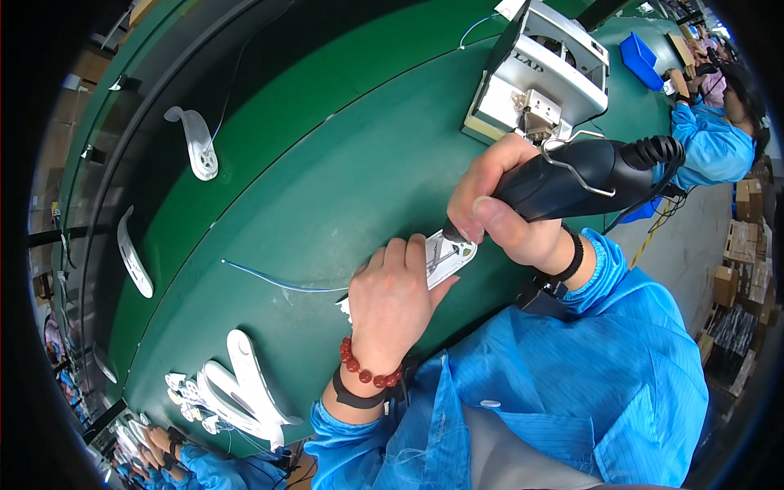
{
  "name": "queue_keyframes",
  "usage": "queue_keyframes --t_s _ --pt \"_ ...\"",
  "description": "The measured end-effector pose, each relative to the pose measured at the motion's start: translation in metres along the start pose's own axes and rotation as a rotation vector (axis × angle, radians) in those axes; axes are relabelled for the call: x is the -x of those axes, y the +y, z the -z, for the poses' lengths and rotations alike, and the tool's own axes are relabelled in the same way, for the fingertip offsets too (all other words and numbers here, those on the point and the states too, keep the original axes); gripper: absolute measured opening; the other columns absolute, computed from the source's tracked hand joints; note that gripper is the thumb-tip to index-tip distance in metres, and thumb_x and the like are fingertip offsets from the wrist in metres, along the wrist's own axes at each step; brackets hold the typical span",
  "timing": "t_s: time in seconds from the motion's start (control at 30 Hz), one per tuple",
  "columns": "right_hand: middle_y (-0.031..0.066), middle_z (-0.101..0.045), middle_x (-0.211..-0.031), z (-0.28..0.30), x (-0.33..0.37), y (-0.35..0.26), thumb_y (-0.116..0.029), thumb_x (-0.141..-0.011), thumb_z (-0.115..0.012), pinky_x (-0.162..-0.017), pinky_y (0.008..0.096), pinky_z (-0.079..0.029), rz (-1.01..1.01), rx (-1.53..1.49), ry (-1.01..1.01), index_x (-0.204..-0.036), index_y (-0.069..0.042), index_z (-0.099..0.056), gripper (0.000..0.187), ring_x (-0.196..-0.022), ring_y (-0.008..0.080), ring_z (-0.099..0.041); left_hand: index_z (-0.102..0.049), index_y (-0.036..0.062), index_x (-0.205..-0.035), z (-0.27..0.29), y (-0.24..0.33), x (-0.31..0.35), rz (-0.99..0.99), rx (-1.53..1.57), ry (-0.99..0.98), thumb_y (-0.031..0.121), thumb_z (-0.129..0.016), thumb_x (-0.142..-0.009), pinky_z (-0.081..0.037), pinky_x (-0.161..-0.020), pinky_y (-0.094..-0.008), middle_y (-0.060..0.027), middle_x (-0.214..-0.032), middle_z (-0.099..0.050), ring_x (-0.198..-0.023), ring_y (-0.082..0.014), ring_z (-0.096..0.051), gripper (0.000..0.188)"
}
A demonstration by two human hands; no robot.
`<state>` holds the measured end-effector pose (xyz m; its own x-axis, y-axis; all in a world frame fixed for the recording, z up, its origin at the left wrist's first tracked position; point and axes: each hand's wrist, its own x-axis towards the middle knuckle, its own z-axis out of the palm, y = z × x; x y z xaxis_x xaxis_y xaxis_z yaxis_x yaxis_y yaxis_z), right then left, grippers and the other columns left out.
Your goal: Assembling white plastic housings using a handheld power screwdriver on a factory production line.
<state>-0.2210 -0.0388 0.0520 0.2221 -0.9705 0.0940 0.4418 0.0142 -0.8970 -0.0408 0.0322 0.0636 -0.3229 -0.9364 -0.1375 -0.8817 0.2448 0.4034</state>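
Note:
My right hand (pixel 508 214) is wrapped round a black electric screwdriver (pixel 567 181), with a wire hanging hook on its side and a coiled cord at its rear end. Its nose points down at the end of a white plastic housing (pixel 446 263) on the table. My left hand (pixel 394 286) lies over that housing, fingers and thumb gripping it, and covers most of it. A thin blue and white wire (pixel 282 284) runs out to the left from under my left hand. Whether the screwdriver's bit sits in a screw is hidden by my fingers.
Beyond my right hand stands a boxy metal screw feeder (pixel 535 86). Several white curved parts (pixel 245 388) with wires lie at the near left. More white parts (pixel 202 147) rest on the dark green strip beyond the table seam. A blue bin (pixel 641 59) and a co-worker's sleeve (pixel 710 143) are at right.

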Motion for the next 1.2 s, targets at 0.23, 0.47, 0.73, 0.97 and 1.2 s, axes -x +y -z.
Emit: queue_keyframes --t_s 0.23,0.47,0.73,0.97,1.2 --pt "0.0047 -0.066 -0.078 0.001 -0.007 0.001 -0.003 -0.082 -0.076 -0.059 0.0257 -0.047 -0.031 0.089 -0.005 -0.084 -0.002 -0.061 0.015 -0.067 0.0106 -0.060 -0.064 0.0016 -0.109 -0.006 -0.002 -0.004 -0.003 -0.016 0.029 0.038 -0.086 -0.071 -0.053 -0.064 -0.0377 -0.0085 -0.089 -0.065 -0.077 -0.0269 -0.067 0.057" --pt "0.0093 -0.058 -0.071 0.003 -0.014 0.014 -0.006 -0.095 -0.062 -0.057 0.0300 -0.049 0.103 0.142 -0.202 -0.101 -0.003 -0.043 0.021 -0.060 0.0135 -0.055 -0.065 0.0013 -0.107 -0.010 -0.003 -0.009 0.019 -0.025 0.042 0.037 -0.086 -0.071 -0.053 -0.064 -0.0384 -0.0086 -0.088 -0.066 -0.076 -0.0275 -0.067 0.056" --pt "0.0085 -0.058 -0.069 0.016 -0.021 0.019 -0.010 -0.097 -0.065 -0.055 0.0289 -0.048 0.061 0.121 -0.117 -0.101 -0.002 -0.045 0.022 -0.059 0.0128 -0.056 -0.064 0.0016 -0.106 -0.010 0.002 -0.015 0.014 -0.056 0.040 0.038 -0.085 -0.073 -0.053 -0.066 -0.0380 -0.0076 -0.085 -0.062 -0.078 -0.0258 -0.066 0.054" --pt "0.0113 -0.058 -0.068 0.028 -0.021 0.027 -0.010 -0.093 -0.068 -0.054 0.0365 -0.049 0.057 -0.147 -0.059 -0.099 -0.005 -0.046 0.023 -0.056 0.0203 -0.059 -0.066 0.0011 -0.110 -0.011 0.005 -0.018 0.000 -0.063 0.029 0.040 -0.086 -0.070 -0.054 -0.066 -0.0389 -0.0095 -0.091 -0.065 -0.078 -0.0288 -0.067 0.060" --pt "0.0070 -0.051 -0.065 0.085 -0.038 -0.028 -0.014 -0.100 -0.056 -0.055 0.0349 -0.048 0.434 -0.204 0.002 -0.108 -0.004 -0.046 0.016 -0.054 0.0167 -0.051 -0.065 0.0004 -0.121 -0.016 0.006 -0.016 0.011 -0.043 0.029 0.036 -0.087 -0.070 -0.054 -0.071 -0.0385 -0.0103 -0.099 -0.066 -0.083 -0.0293 -0.066 0.066"
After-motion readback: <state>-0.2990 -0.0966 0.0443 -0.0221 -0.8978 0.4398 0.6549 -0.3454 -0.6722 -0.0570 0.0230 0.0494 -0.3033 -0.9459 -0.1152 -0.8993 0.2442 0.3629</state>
